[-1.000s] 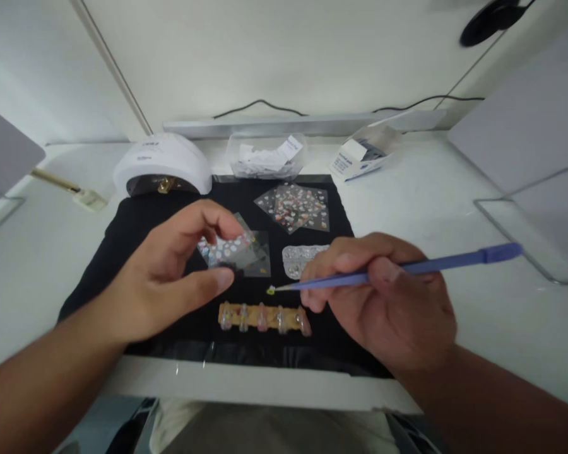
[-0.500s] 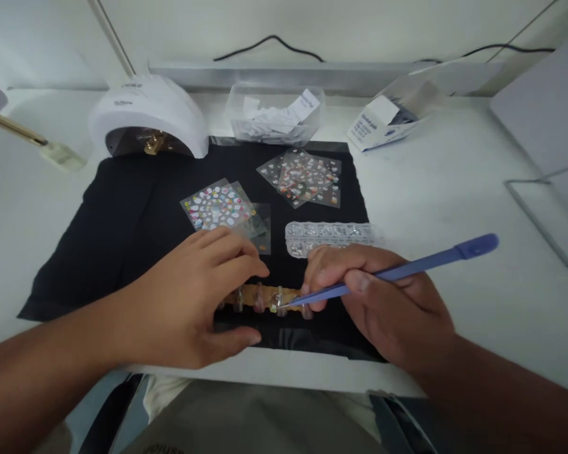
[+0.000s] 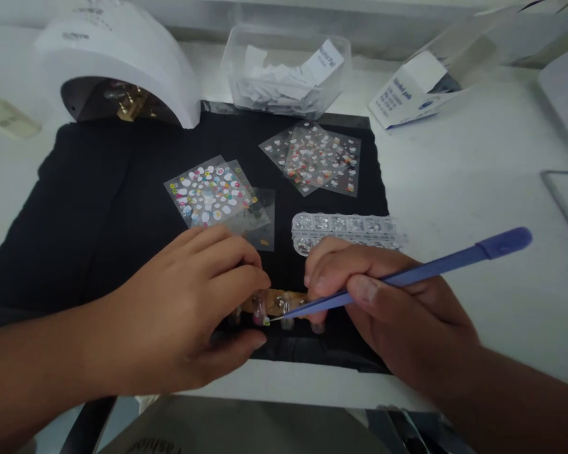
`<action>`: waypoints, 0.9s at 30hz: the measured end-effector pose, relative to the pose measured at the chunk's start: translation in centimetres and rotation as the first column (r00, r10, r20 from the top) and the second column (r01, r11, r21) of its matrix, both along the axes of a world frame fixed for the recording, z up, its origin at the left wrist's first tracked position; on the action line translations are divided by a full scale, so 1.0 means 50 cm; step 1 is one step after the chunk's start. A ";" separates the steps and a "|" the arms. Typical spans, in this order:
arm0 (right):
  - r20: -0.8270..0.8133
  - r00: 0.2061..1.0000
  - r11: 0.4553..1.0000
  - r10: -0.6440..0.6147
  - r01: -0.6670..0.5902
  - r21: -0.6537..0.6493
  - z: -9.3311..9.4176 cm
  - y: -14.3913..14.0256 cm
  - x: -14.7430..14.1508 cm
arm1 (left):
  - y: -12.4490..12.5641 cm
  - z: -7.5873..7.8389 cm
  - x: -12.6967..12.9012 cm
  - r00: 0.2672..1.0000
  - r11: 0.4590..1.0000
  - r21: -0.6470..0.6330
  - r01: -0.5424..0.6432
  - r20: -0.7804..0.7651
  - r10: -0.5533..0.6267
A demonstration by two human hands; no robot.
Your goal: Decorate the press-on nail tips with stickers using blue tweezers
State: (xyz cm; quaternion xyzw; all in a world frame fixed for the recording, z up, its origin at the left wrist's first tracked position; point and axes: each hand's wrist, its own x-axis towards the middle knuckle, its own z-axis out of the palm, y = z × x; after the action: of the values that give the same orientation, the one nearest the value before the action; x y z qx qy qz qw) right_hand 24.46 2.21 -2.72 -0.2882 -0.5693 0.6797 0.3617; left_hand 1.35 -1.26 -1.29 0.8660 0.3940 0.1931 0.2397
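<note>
The sticker (image 3: pixel 267 321) at the tip of the tweezers (image 3: pixel 407 277) looked tiny, thin and nearly weightless, likely tacky and easy to lose or fold; it was best held only at its edge by the fine tips. It sat at a nail (image 3: pixel 259 309) on the holder (image 3: pixel 277 302), near the front edge of the black mat (image 3: pixel 99 208). The right hand (image 3: pixel 397 315) was pinched shut on the tweezers, thumb and forefinger pressing the blades together. The left hand (image 3: pixel 184 315) was curled, fingers drawn in and resting on the holder's left end, steadying it. Sticker sheets (image 3: pixel 211 195) lay just behind.
</note>
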 end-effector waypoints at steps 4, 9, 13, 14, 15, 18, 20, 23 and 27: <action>0.001 1.000 1.000 0.009 -0.009 0.010 -0.002 -0.001 0.003 | 0.001 0.000 0.002 1.000 1.000 -0.017 -0.007 -0.001 0.007; -0.011 1.000 0.999 0.014 -0.015 -0.037 0.000 -0.001 0.000 | 0.000 -0.001 0.003 1.000 1.000 -0.011 -0.021 0.004 0.021; -0.007 1.000 0.998 0.020 -0.021 -0.056 0.000 0.000 -0.003 | 0.000 0.000 0.005 1.000 1.000 -0.016 -0.023 0.014 0.023; -0.007 1.000 0.998 0.022 -0.022 -0.053 0.000 0.000 -0.002 | 0.001 0.000 0.005 1.000 1.000 -0.012 -0.024 0.020 0.024; -0.005 1.000 0.998 0.028 -0.028 -0.048 -0.001 0.000 -0.002 | 0.001 0.000 0.005 1.000 1.000 -0.013 -0.023 0.020 0.023; -0.002 0.999 0.998 0.044 -0.044 -0.034 -0.001 0.001 0.000 | 0.001 -0.001 0.005 1.000 1.000 -0.012 -0.017 0.015 0.017; -0.003 0.999 0.998 0.048 -0.048 -0.031 -0.001 0.001 0.001 | 0.001 -0.002 0.005 1.000 1.000 -0.012 -0.019 0.014 0.019; -0.003 0.999 0.998 0.045 -0.045 -0.035 0.000 0.001 0.000 | 0.000 -0.004 0.006 0.999 0.999 -0.012 -0.030 0.014 0.030; -0.001 0.999 0.998 0.054 -0.054 -0.034 -0.001 0.002 0.000 | -0.001 -0.004 0.007 1.000 1.000 -0.007 -0.028 0.013 0.028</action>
State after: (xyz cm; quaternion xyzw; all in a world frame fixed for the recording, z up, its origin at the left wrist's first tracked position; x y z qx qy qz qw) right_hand 24.46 2.30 -2.76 -0.2788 -0.5653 0.6987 0.3384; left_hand 1.68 -1.31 -1.50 0.8583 0.4052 0.2007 0.2427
